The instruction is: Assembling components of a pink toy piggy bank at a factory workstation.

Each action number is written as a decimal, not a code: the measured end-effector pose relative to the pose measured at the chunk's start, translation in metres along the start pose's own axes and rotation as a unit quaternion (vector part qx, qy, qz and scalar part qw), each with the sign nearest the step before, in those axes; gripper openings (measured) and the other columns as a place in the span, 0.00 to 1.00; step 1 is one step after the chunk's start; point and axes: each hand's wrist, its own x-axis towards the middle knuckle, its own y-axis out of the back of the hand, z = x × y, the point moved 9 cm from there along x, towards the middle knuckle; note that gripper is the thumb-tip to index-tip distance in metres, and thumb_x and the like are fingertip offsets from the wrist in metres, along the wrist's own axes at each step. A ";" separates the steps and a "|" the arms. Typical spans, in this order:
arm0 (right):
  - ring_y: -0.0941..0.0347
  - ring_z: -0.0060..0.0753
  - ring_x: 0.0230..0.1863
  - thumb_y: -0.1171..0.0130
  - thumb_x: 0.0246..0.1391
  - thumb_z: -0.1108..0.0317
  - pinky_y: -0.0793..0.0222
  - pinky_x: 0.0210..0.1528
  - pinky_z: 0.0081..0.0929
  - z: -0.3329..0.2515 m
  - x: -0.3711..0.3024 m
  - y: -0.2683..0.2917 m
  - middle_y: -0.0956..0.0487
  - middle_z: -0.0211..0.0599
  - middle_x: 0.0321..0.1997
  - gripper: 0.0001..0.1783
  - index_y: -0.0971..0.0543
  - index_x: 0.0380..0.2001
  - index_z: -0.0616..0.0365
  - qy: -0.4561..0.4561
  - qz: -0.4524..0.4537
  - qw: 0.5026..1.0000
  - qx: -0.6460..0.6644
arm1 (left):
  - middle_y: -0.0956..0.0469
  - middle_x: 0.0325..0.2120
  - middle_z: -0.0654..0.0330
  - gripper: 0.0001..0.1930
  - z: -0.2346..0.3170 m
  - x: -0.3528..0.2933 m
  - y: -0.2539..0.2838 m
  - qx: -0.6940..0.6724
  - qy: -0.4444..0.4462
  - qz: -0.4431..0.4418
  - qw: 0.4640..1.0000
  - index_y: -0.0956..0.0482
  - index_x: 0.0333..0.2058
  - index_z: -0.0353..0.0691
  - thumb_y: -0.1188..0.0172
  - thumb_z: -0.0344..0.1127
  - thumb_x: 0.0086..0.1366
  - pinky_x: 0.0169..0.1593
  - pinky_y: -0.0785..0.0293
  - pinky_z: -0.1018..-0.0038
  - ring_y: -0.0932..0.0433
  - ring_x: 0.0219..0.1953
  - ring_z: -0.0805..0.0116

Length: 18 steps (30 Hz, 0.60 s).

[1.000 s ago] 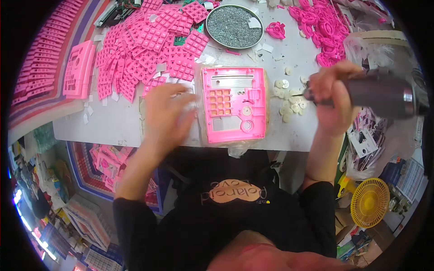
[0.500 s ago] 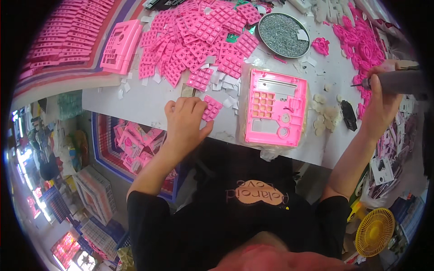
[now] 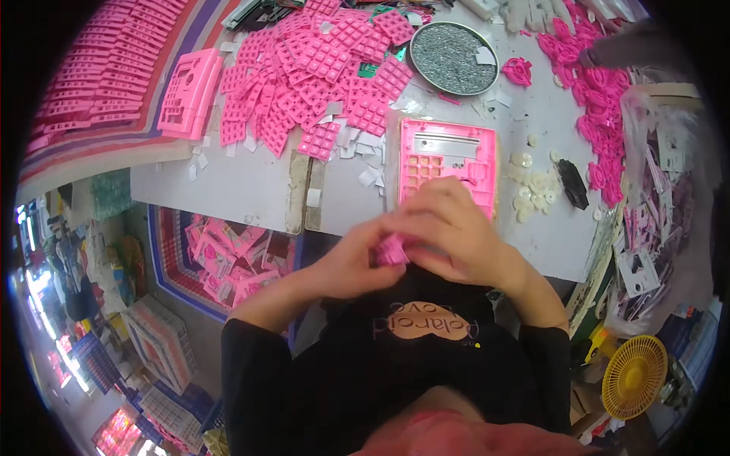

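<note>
Close to my body, just off the table's front edge, my left hand [image 3: 357, 258] grips a small pink keypad [image 3: 391, 251], tilted and partly covered by fingers. My right hand [image 3: 452, 235] meets it there, its curled fingers at the keypad; whether they pinch it or something small on it is hidden. Behind my right hand lies a pink plastic housing [image 3: 479, 144] with square key openings and a silvery strip, set on a clear-wrapped block. A large heap of pink keypads [image 3: 323, 61] is to the left beyond it, with white paper bits [image 3: 369, 176] scattered alongside.
A round tray of small metal screws [image 3: 454, 57] stands at the back. Pink ring-shaped parts [image 3: 585, 99] pile along the right, near white discs [image 3: 536, 186] and a black part [image 3: 572, 184]. A dark power screwdriver [image 3: 639, 49] hangs at upper right. Finished-looking pink housings [image 3: 114, 61] are stacked left.
My left hand has lifted the keypad off the table and brought it toward my body. My right hand has let go of the screwdriver and come over to the keypad.
</note>
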 end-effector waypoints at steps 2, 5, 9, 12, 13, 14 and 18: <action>0.26 0.45 0.41 0.32 0.50 0.72 0.29 0.45 0.38 0.003 -0.006 -0.005 0.22 0.37 0.39 0.14 0.19 0.41 0.55 -0.009 -0.024 0.998 0.064 | 0.26 0.47 0.65 0.26 -0.011 0.001 -0.011 -0.072 0.053 -0.079 0.993 0.33 0.61 0.37 0.44 0.21 0.65 0.44 0.30 0.79 0.27 0.42 0.79; 0.25 0.46 0.39 0.33 0.52 0.70 0.28 0.43 0.39 0.012 -0.014 0.005 0.21 0.38 0.36 0.10 0.19 0.38 0.55 -0.091 -0.098 0.991 0.030 | 0.24 0.46 0.62 0.28 -0.006 0.003 -0.007 -0.022 0.063 -0.055 0.996 0.33 0.62 0.37 0.40 0.23 0.63 0.41 0.28 0.80 0.26 0.40 0.78; 0.24 0.47 0.41 0.34 0.54 0.66 0.27 0.44 0.40 0.059 -0.009 0.019 0.20 0.40 0.36 0.09 0.19 0.37 0.56 -0.129 -0.061 0.985 -0.094 | 0.24 0.41 0.60 0.25 0.027 0.006 0.031 0.348 -0.081 0.156 0.921 0.27 0.55 0.36 0.35 0.22 0.57 0.33 0.31 0.80 0.26 0.36 0.77; 0.23 0.47 0.42 0.35 0.55 0.65 0.26 0.46 0.41 0.085 0.005 0.019 0.19 0.40 0.36 0.09 0.18 0.36 0.57 -0.150 -0.045 0.976 -0.153 | 0.25 0.38 0.58 0.21 0.040 0.006 0.039 0.424 -0.169 0.195 0.868 0.22 0.48 0.37 0.33 0.22 0.55 0.34 0.30 0.75 0.24 0.36 0.69; 0.23 0.47 0.42 0.35 0.54 0.65 0.26 0.46 0.41 0.090 0.008 0.020 0.19 0.39 0.36 0.09 0.18 0.36 0.57 -0.148 -0.047 0.974 -0.164 | 0.25 0.39 0.58 0.21 0.044 0.010 0.032 0.456 -0.204 0.182 0.847 0.22 0.48 0.38 0.32 0.23 0.54 0.37 0.29 0.72 0.24 0.38 0.66; 0.23 0.47 0.43 0.35 0.54 0.65 0.26 0.47 0.41 0.093 0.012 0.019 0.19 0.39 0.37 0.09 0.18 0.36 0.57 -0.144 -0.050 0.973 -0.173 | 0.25 0.39 0.57 0.21 0.046 0.013 0.025 0.487 -0.237 0.170 0.823 0.22 0.48 0.39 0.31 0.25 0.53 0.39 0.29 0.70 0.24 0.39 0.62; 0.24 0.46 0.44 0.35 0.53 0.65 0.26 0.46 0.41 0.095 0.019 0.015 0.20 0.38 0.35 0.08 0.17 0.35 0.56 -0.125 -0.079 0.974 -0.169 | 0.24 0.44 0.57 0.22 0.049 0.024 0.001 0.582 -0.285 0.138 0.749 0.20 0.46 0.41 0.29 0.32 0.50 0.50 0.31 0.59 0.25 0.45 0.54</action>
